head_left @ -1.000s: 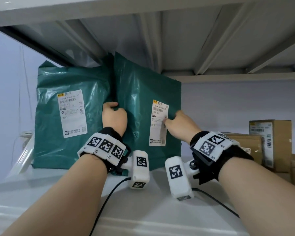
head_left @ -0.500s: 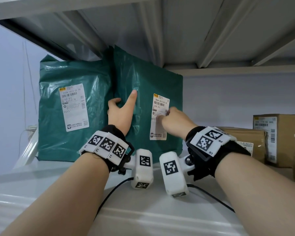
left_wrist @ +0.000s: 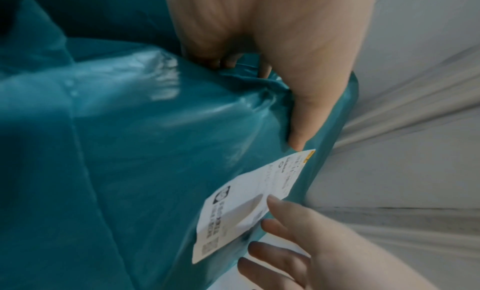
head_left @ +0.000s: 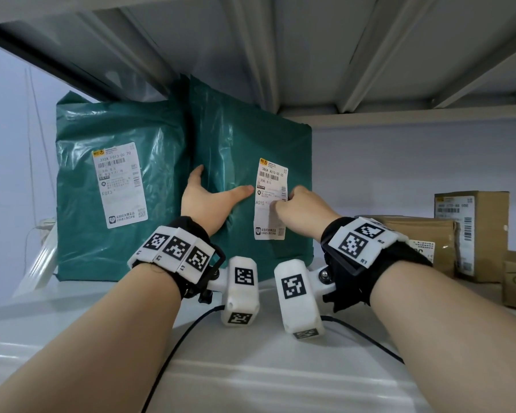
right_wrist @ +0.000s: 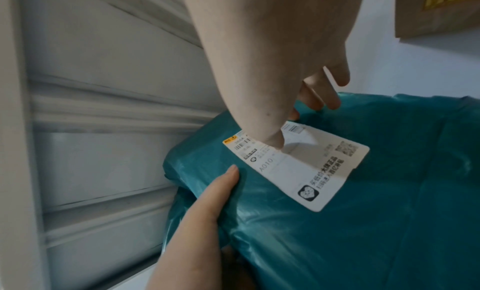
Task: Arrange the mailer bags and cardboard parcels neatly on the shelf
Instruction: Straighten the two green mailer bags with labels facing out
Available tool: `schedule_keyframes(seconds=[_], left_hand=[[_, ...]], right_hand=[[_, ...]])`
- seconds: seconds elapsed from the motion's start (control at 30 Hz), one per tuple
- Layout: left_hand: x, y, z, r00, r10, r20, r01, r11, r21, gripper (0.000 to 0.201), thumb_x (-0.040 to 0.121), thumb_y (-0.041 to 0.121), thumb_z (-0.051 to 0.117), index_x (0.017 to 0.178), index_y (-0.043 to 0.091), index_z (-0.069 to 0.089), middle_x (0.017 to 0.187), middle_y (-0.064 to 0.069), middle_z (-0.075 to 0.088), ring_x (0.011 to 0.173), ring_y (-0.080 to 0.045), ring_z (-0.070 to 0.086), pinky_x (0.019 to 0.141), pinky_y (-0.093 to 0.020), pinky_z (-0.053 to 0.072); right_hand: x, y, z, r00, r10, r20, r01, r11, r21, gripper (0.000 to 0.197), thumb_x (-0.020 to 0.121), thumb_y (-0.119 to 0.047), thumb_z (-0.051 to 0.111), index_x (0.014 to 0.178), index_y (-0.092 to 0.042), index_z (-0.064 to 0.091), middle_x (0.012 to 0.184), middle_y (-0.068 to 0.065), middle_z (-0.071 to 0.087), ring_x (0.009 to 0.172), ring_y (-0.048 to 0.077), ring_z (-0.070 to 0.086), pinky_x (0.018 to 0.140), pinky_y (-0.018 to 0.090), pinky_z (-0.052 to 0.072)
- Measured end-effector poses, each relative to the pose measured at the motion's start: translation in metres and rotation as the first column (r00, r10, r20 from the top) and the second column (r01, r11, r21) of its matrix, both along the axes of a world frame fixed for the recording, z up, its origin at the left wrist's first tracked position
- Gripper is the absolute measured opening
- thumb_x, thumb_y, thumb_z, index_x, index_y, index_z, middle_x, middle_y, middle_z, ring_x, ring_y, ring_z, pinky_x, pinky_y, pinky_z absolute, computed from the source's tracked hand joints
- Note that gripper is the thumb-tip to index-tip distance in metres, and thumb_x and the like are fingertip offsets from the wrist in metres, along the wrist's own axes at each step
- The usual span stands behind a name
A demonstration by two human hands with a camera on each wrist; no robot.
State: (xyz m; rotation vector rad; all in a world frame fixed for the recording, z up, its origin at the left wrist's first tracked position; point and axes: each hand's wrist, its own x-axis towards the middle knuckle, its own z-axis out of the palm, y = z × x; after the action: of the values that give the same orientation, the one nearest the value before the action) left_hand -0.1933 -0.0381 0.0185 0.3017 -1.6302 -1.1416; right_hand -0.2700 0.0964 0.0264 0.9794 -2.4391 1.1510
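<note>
The right mailer bag (head_left: 236, 138) stands upright on the shelf (head_left: 251, 368). The left hand (head_left: 204, 204) grasps its near edge, thumb across the front. The right hand (head_left: 303, 208) has its thumb on the label (head_left: 270, 180), but I cannot tell whether its fingers grip. A second mailer bag (head_left: 81, 174) stands left of the left hand, and cardboard parcels (head_left: 474, 234) sit right of the right hand.

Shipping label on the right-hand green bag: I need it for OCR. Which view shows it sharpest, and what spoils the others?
Head view: label sharp and evenly lit, though the right hand covers its edge. Right wrist view: dim and soft, A010 readable, the hand's shadow across it. Left wrist view: dim, blurred, steeply angled, glare on the bag.
</note>
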Motion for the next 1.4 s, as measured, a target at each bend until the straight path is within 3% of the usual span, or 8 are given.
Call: schedule_keyframes(seconds=[0.17,0.33,0.57,0.7,0.83,0.97,1.2,1.4], left_hand=[[0.001,-0.005,0.0,0.999,-0.049,0.007,0.049,0.998,0.035,0.111,0.055,0.04,0.085,0.149,0.02,0.029,0.141,-0.001,0.054,0.123,-0.019,0.057,0.103,-0.037,0.049],[0.003,-0.012,0.0,0.984,-0.176,-0.013,0.176,0.978,0.108,0.118,0.041,0.043,0.086,0.146,0.026,0.035,0.125,0.001,0.066,0.106,-0.019,0.068,0.095,-0.038,0.054],[0.002,-0.017,-0.006,0.926,-0.372,-0.061,0.377,0.919,0.111,0.049,0.074,0.026,0.076,0.12,0.017,0.061,0.111,-0.008,0.072,0.1,-0.027,0.07,0.094,-0.046,0.054],[-0.001,-0.014,-0.008,0.956,-0.287,-0.053,0.29,0.955,0.066,0.033,0.082,0.031,0.069,0.112,0.017,0.063,0.11,-0.008,0.072,0.101,-0.026,0.069,0.095,-0.045,0.054],[-0.001,-0.009,-0.008,0.979,-0.193,-0.068,0.194,0.981,0.008,0.03,0.088,0.026,0.064,0.115,0.012,0.063,0.11,-0.008,0.072,0.1,-0.025,0.069,0.093,-0.042,0.055],[0.002,-0.005,-0.006,0.99,-0.102,-0.098,0.097,0.994,-0.053,0.03,0.087,0.02,0.065,0.116,0.011,0.064,0.108,-0.005,0.072,0.096,-0.021,0.069,0.084,-0.032,0.057],[0.001,-0.004,0.002,0.978,-0.048,-0.203,0.031,0.996,-0.086,0.049,0.081,0.002,0.067,0.128,0.012,0.056,0.109,0.005,0.064,0.097,-0.009,0.063,0.075,-0.008,0.05],[-0.003,-0.011,0.005,0.969,0.075,-0.235,-0.1,0.991,-0.093,0.055,0.081,0.006,0.066,0.134,0.014,0.052,0.129,-0.004,0.06,0.115,-0.017,0.06,0.102,-0.032,0.048]], right_hand=[[-0.004,0.0,0.001,0.999,-0.047,0.012,0.047,0.999,-0.017,0.036,0.094,-0.028,0.046,0.123,-0.007,0.045,0.123,0.012,0.052,0.089,0.024,0.052,0.052,0.026,0.035],[-0.005,0.002,0.002,0.988,-0.121,0.097,0.13,0.987,-0.095,0.051,0.09,-0.016,0.049,0.137,-0.005,0.032,0.141,0.016,0.03,0.111,0.033,0.053,0.084,0.036,0.047],[-0.012,0.008,0.001,0.979,-0.166,0.117,0.191,0.947,-0.257,0.072,0.079,-0.01,0.05,0.144,-0.013,0.019,0.138,0.015,0.03,0.117,0.037,0.047,0.1,0.048,0.043],[-0.016,0.013,-0.003,0.976,-0.144,0.164,0.184,0.947,-0.262,0.072,0.081,-0.006,0.046,0.145,-0.012,0.015,0.135,0.017,0.036,0.113,0.036,0.051,0.095,0.045,0.048],[-0.019,0.014,-0.006,0.974,-0.127,0.187,0.17,0.958,-0.232,0.068,0.082,-0.003,0.044,0.143,-0.01,0.014,0.125,0.019,0.052,0.094,0.03,0.057,0.061,0.034,0.045],[-0.023,0.015,-0.007,0.971,-0.135,0.198,0.177,0.961,-0.212,0.063,0.084,-0.003,0.043,0.14,-0.008,0.016,0.119,0.018,0.055,0.087,0.028,0.055,0.055,0.03,0.04],[-0.027,0.011,-0.005,0.962,-0.209,0.177,0.241,0.952,-0.187,0.057,0.081,-0.006,0.044,0.135,-0.005,0.025,0.126,0.02,0.05,0.108,0.037,0.057,0.089,0.044,0.051],[-0.029,0.011,-0.002,0.951,-0.295,0.092,0.306,0.94,-0.151,0.044,0.094,-0.02,0.036,0.133,0.0,0.037,0.134,0.02,0.045,0.122,0.037,0.047,0.102,0.047,0.041]])
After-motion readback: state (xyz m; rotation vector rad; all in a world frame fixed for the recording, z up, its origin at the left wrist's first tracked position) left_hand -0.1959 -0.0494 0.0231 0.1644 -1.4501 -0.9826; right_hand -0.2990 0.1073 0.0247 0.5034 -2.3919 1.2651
